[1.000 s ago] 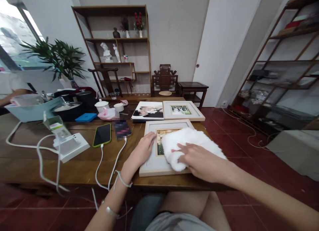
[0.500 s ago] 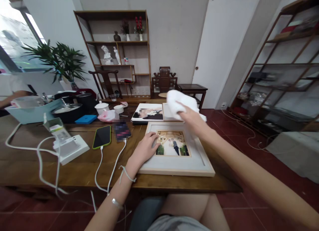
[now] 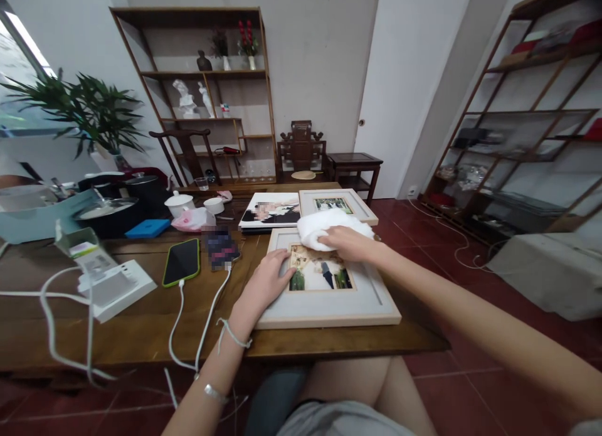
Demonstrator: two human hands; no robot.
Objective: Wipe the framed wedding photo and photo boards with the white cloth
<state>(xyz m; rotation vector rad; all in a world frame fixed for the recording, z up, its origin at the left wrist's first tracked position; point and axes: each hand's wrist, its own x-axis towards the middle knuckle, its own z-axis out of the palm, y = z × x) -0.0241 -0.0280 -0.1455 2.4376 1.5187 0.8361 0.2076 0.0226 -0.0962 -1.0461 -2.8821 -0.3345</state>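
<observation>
White and fluffy, the cloth is held by the right hand, whose fingers are closed on its near side, with the soft folds bunched in front of them. The cloth covers the far edge of the near picture frame, and it also hides, from this view, part of the front edge of the second frame behind. The left hand rests palm down on the left border of the near picture frame; its fingers are stretched out and grip nothing, and the thumb stands a little apart, at the side of the picture. This frame lies flat on the wooden counter, close to the front edge. Just beside the second frame, to the left, lies a flat stack with a photo on top. To the left of the hands there are a green-edged phone and a darker phone (its surface is pixelated, so I cannot tell the details), each with a white cable plugged in. Behind them are a pink bag, a blue box and a white lidded pot.
</observation>
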